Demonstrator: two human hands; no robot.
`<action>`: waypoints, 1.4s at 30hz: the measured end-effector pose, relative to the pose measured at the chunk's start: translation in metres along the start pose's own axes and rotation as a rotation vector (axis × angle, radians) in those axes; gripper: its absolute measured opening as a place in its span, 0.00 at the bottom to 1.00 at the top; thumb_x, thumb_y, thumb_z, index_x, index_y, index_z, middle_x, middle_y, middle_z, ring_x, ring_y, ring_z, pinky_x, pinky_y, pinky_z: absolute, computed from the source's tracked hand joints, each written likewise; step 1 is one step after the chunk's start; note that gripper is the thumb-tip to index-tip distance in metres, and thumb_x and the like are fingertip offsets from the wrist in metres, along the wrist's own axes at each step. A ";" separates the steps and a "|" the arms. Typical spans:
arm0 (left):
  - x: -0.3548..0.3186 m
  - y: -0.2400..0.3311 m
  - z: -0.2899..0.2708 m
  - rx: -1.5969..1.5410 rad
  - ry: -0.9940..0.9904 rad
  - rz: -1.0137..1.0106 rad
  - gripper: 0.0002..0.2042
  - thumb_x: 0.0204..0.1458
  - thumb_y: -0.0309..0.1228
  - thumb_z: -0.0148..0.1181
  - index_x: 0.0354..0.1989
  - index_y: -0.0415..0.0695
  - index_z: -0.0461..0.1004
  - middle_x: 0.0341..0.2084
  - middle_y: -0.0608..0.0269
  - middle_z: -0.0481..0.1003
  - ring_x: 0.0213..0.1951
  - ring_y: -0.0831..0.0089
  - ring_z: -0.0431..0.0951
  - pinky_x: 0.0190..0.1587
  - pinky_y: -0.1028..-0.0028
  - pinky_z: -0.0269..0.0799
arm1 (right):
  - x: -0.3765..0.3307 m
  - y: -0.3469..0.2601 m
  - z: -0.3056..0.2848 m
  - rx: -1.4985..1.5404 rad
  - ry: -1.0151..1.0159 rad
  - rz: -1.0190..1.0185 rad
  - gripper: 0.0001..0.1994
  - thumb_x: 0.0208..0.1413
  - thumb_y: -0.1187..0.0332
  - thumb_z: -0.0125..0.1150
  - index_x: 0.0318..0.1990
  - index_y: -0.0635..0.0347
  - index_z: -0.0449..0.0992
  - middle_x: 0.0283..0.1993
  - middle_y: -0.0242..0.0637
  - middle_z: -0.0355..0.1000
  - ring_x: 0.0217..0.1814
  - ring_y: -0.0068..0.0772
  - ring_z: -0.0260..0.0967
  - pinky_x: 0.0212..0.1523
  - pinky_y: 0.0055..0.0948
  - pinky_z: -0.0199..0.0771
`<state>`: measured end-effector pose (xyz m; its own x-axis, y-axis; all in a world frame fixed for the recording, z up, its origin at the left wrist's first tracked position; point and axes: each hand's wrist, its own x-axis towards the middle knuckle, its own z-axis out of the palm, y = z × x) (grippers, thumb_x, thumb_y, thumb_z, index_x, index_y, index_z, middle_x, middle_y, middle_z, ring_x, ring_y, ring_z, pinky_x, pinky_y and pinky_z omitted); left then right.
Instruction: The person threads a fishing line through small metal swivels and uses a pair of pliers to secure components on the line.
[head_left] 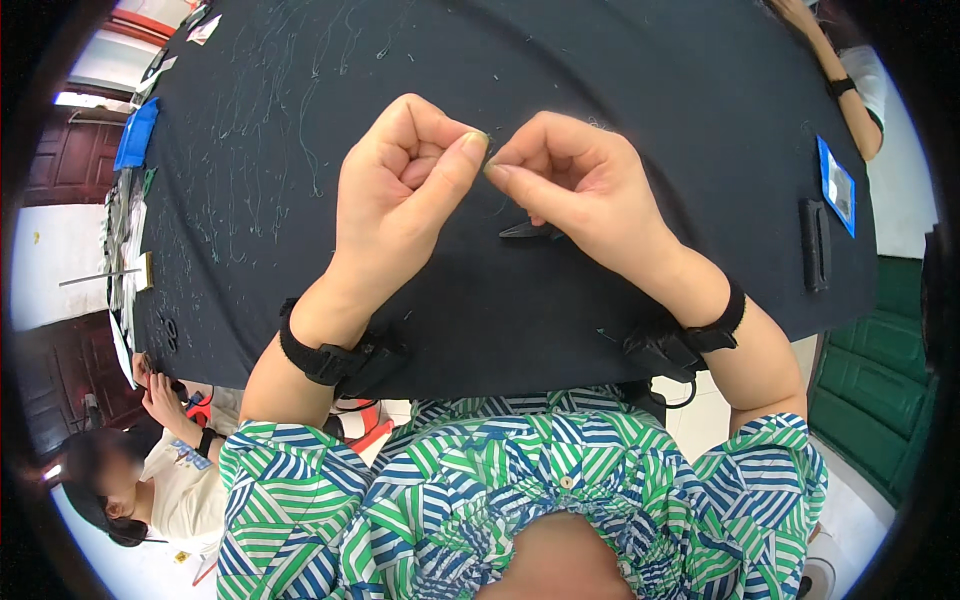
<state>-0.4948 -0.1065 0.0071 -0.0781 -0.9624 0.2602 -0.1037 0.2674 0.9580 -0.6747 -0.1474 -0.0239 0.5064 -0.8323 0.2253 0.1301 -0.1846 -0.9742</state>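
Nearest is the wearer's green, blue and white shirt (520,455). Past it spreads the counter (520,345), covered in creased black cloth. At the lower left a co-worker (185,485) sits by the counter's edge; at the upper right shows another person's arm (845,85).

The left hand (395,190) and right hand (595,195) are raised over the counter, fingertips nearly meeting. On each, thumb and index fingers (455,165) are pressed together. Black straps (318,360) circle both wrists.

A black bar (815,245) lies on the right beside a blue-edged pouch (838,187). A dark pointed tool (524,231) lies partly behind the right hand. Thin threads (304,130) scatter across the upper left. Smallest, a dark bit (486,136) is pinched at the left fingertips; whether the right pinches it too, I cannot tell.
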 end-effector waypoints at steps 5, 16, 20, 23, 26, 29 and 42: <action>0.002 -0.004 -0.002 -0.014 0.057 -0.006 0.04 0.59 0.26 0.57 0.34 0.40 0.69 0.17 0.82 0.62 0.20 0.95 0.55 0.23 0.89 0.49 | -0.003 -0.010 0.002 -0.132 0.000 -0.077 0.06 0.55 0.69 0.64 0.32 0.62 0.77 0.18 0.26 0.70 0.21 0.11 0.66 0.23 0.16 0.62; 0.002 -0.002 0.000 0.020 0.057 -0.002 0.05 0.59 0.26 0.57 0.34 0.39 0.70 0.17 0.83 0.61 0.20 0.95 0.54 0.23 0.89 0.49 | -0.002 -0.020 -0.002 -0.477 0.100 -0.242 0.04 0.53 0.72 0.65 0.34 0.60 0.77 0.16 0.30 0.67 0.17 0.17 0.64 0.19 0.19 0.60; 0.003 -0.001 0.003 0.044 0.017 -0.004 0.04 0.58 0.25 0.58 0.33 0.38 0.70 0.16 0.82 0.61 0.20 0.94 0.55 0.22 0.88 0.51 | 0.004 -0.017 -0.005 -0.736 0.164 -0.667 0.04 0.49 0.72 0.64 0.32 0.58 0.75 0.23 0.34 0.71 0.22 0.35 0.69 0.24 0.28 0.69; 0.002 0.000 0.004 0.128 0.000 -0.033 0.05 0.57 0.24 0.59 0.31 0.38 0.70 0.16 0.80 0.62 0.20 0.93 0.56 0.22 0.87 0.53 | 0.004 -0.027 -0.013 -0.887 0.093 -0.694 0.05 0.47 0.73 0.64 0.32 0.57 0.75 0.28 0.34 0.73 0.28 0.36 0.72 0.27 0.30 0.72; 0.002 0.002 0.005 0.174 -0.042 -0.058 0.05 0.55 0.23 0.60 0.29 0.38 0.70 0.15 0.79 0.61 0.20 0.91 0.57 0.22 0.85 0.54 | 0.006 -0.031 -0.021 -0.917 0.070 -0.743 0.06 0.46 0.72 0.65 0.32 0.56 0.75 0.29 0.34 0.73 0.30 0.36 0.72 0.28 0.29 0.72; 0.002 0.003 0.007 0.157 -0.072 -0.070 0.05 0.54 0.23 0.60 0.29 0.38 0.70 0.15 0.79 0.59 0.20 0.90 0.56 0.22 0.85 0.53 | 0.009 -0.027 -0.027 -0.826 0.066 -0.715 0.06 0.47 0.72 0.66 0.33 0.56 0.77 0.28 0.33 0.73 0.29 0.36 0.73 0.27 0.29 0.72; 0.001 0.000 0.004 0.233 -0.038 -0.043 0.05 0.53 0.23 0.61 0.29 0.39 0.70 0.14 0.78 0.57 0.20 0.90 0.56 0.22 0.84 0.54 | 0.011 -0.022 -0.036 -0.586 0.029 -0.484 0.04 0.51 0.71 0.66 0.33 0.58 0.78 0.22 0.29 0.69 0.20 0.17 0.62 0.21 0.19 0.59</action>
<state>-0.4984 -0.1071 0.0064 -0.1056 -0.9719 0.2103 -0.3337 0.2338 0.9132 -0.7028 -0.1713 -0.0006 0.4844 -0.5999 0.6368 -0.1466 -0.7732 -0.6169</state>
